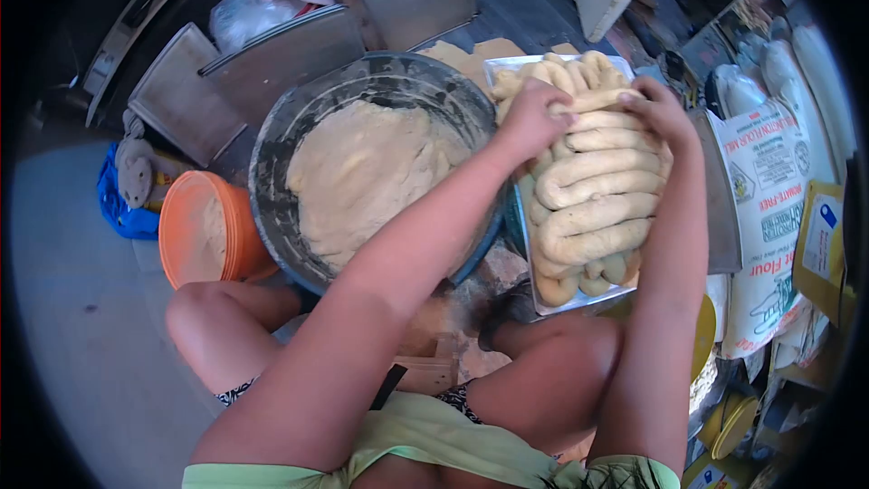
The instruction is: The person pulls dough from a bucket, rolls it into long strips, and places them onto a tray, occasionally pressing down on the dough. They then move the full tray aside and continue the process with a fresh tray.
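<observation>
Dough ropes (597, 177) lie folded back and forth, heaped on a metal tray (547, 307) at the right. At the far part of the heap, my left hand (536, 118) pinches one end of a dough strip (597, 101). The strip's other end is between the fingers of my right hand (665, 111), so it spans both hands just over the heap. Left of the tray, a large black tub (272, 217) contains a broad mass of soft dough (371, 177).
An orange bucket (237, 235) with flour-like powder inside stands left of the tub. Metal sheets (281, 59) lean behind it. Printed flour sacks (769, 190) line the right side, near yellow containers (729, 426). My bent legs (543, 380) are close in front.
</observation>
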### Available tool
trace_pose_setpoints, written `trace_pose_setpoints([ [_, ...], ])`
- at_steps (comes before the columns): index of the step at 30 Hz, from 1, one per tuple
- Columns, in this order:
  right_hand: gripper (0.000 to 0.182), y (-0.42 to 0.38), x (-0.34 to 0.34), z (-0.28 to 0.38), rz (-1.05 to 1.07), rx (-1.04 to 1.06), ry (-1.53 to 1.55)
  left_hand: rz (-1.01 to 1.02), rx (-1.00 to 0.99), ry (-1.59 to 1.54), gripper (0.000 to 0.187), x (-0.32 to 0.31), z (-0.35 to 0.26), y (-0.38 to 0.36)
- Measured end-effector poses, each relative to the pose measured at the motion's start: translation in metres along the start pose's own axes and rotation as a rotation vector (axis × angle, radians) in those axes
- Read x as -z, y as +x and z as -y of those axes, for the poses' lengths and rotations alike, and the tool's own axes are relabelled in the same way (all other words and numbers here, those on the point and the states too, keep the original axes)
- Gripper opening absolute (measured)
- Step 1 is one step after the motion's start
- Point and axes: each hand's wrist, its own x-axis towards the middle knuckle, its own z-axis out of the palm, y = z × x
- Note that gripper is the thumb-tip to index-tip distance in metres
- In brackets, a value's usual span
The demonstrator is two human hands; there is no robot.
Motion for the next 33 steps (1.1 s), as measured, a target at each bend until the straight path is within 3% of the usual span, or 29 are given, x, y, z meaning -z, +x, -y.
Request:
trace_pose_setpoints([
  [2,0.028,0.007,0.002,-0.015,-0.097,-0.043,-0.003,0.039,-0.083,0.027,0.022,0.001,0.004,-0.007],
  [3,0.033,0.006,-0.004,-0.018,-0.135,0.07,-0.098,0.01,-0.113,0.03,0.019,0.0,0.007,-0.009],
  [5,0.045,0.005,-0.014,-0.012,-0.078,0.037,-0.394,0.042,-0.029,0.001,0.026,0.009,0.005,-0.027],
  [7,0.05,0.009,-0.011,-0.015,-0.023,-0.031,-0.245,-0.111,-0.232,0.079,0.039,0.017,0.013,-0.05],
  [9,0.056,0.008,-0.015,-0.005,0.031,-0.114,-0.095,-0.053,-0.162,0.245,0.049,0.05,0.034,-0.086],
  [11,0.058,-0.001,-0.013,0.025,-0.148,0.015,-0.276,-0.157,-0.006,0.365,0.048,0.085,0.095,-0.127],
  [12,0.054,0.003,-0.011,0.027,-0.15,0.007,-0.198,-0.276,0.133,0.287,0.047,0.104,0.134,-0.152],
  [13,0.054,0.003,-0.012,0.043,-0.145,0.001,-0.203,-0.354,0.239,0.487,0.046,0.129,0.168,-0.177],
  [14,0.053,0.001,-0.017,0.07,-0.118,0.055,-0.201,-0.287,0.503,0.471,0.05,0.155,0.194,-0.2],
  [16,0.048,0.008,-0.044,0.106,-0.102,0.233,-0.197,-0.246,0.638,0.499,0.059,0.182,0.311,-0.264],
  [17,0.045,0.008,-0.069,0.137,-0.106,0.385,-0.314,-0.243,0.643,0.488,0.059,0.181,0.308,-0.268],
  [20,0.044,0.017,-0.173,0.183,0.039,0.418,-0.332,-0.128,0.701,0.586,0.073,0.181,0.276,-0.278],
  [23,0.053,0.03,-0.286,0.172,0.426,0.238,-0.485,0.034,0.758,0.681,0.081,0.149,0.243,-0.273],
  [25,0.059,0.044,-0.371,0.111,0.648,0.089,-0.398,0.143,0.807,0.775,0.083,0.142,0.226,-0.267],
  [26,0.063,0.034,-0.414,0.063,0.495,0.117,-0.328,0.123,0.792,0.729,0.079,0.142,0.23,-0.27],
  [28,0.064,-0.009,-0.456,0.031,0.29,-0.049,-0.344,0.128,0.78,0.69,0.074,0.152,0.237,-0.271],
  [31,0.051,-0.04,-0.484,0.038,0.129,0.004,-0.244,0.095,0.774,0.617,0.062,0.166,0.251,-0.271],
  [32,0.038,-0.042,-0.489,0.041,0.145,-0.022,-0.153,0.047,0.772,0.581,0.057,0.167,0.254,-0.269],
  [33,0.038,-0.042,-0.492,0.047,0.134,-0.03,-0.163,0.055,0.76,0.571,0.057,0.165,0.258,-0.267],
])
